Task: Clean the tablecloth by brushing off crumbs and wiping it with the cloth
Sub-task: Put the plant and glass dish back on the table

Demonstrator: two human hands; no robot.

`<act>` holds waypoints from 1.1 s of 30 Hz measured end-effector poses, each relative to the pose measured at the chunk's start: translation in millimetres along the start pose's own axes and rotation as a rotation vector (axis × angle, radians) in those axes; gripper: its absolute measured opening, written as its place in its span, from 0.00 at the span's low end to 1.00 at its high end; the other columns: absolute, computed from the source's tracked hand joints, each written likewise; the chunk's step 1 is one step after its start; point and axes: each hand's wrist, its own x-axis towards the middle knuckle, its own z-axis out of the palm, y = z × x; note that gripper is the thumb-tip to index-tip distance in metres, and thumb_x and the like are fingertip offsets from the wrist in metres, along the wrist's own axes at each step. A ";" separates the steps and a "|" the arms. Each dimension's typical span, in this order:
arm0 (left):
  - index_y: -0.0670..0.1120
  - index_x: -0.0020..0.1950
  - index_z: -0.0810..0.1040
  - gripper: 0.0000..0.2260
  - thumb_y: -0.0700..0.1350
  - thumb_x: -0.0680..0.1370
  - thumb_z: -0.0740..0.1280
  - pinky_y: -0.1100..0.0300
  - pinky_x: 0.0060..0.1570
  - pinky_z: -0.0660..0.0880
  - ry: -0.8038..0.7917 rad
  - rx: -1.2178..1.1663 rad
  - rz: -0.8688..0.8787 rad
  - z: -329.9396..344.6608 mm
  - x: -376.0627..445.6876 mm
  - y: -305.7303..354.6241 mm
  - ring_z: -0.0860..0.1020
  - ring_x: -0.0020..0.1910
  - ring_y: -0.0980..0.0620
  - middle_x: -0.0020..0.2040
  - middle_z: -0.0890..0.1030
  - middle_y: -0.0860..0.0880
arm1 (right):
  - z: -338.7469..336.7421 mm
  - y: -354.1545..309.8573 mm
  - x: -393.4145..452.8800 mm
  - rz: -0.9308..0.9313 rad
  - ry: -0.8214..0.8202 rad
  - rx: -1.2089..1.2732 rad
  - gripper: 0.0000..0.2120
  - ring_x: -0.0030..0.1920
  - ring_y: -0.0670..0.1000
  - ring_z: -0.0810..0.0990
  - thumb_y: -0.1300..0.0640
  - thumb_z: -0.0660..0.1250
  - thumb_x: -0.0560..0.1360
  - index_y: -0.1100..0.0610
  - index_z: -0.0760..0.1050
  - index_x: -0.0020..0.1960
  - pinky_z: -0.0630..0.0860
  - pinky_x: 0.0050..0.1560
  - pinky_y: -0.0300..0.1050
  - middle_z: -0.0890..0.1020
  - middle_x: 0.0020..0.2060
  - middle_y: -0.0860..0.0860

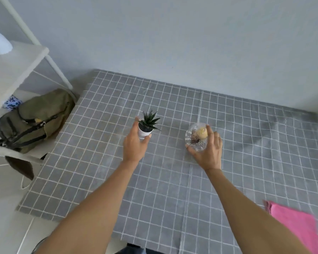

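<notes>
In the head view, the left hand [134,145] wraps around the white pot of a small succulent plant [146,125], fingers and thumb on its sides. The right hand [208,151] grips a clear glass bowl [195,138] holding 2 pieces of food. Both stand on the gray checked tablecloth [163,189]. The pink cloth [294,224] lies well apart, right of the right hand and nearer to the person.

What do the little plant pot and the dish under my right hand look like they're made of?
The plant pot, held by the left hand, looks like smooth white glazed ceramic or plastic; its plain, even surface leaves that open. The dish under the right hand looks like clear glass or plastic: the grid tablecloth shows through its glinting, ridged rim.
</notes>
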 end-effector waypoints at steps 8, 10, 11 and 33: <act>0.45 0.77 0.59 0.34 0.46 0.75 0.70 0.61 0.49 0.73 -0.076 -0.030 0.057 74.7 19.5 43.6 0.79 0.56 0.47 0.65 0.77 0.47 | -5.9 39.4 30.4 0.138 0.055 -0.003 0.47 0.59 0.64 0.71 0.35 0.71 0.64 0.53 0.56 0.75 0.66 0.64 0.62 0.72 0.59 0.61; 0.44 0.77 0.60 0.34 0.45 0.75 0.71 0.66 0.46 0.69 -0.079 -0.029 0.065 88.4 25.8 48.5 0.79 0.54 0.48 0.63 0.78 0.48 | -2.9 43.2 38.0 0.175 0.044 0.002 0.47 0.60 0.64 0.70 0.34 0.70 0.64 0.50 0.54 0.75 0.65 0.64 0.63 0.71 0.60 0.62; 0.44 0.76 0.60 0.33 0.45 0.75 0.71 0.68 0.45 0.68 -0.087 -0.035 0.062 94.4 29.4 50.6 0.79 0.52 0.49 0.63 0.79 0.48 | -1.6 44.1 41.8 0.188 0.046 0.004 0.47 0.60 0.64 0.70 0.35 0.70 0.64 0.49 0.54 0.75 0.66 0.64 0.63 0.71 0.60 0.62; 0.42 0.78 0.53 0.35 0.49 0.77 0.68 0.60 0.48 0.73 -0.137 -0.021 0.070 143.4 68.7 59.4 0.79 0.54 0.47 0.61 0.79 0.45 | 10.6 33.7 75.6 0.260 -0.029 -0.102 0.48 0.74 0.65 0.57 0.30 0.65 0.69 0.49 0.44 0.77 0.58 0.74 0.58 0.53 0.75 0.67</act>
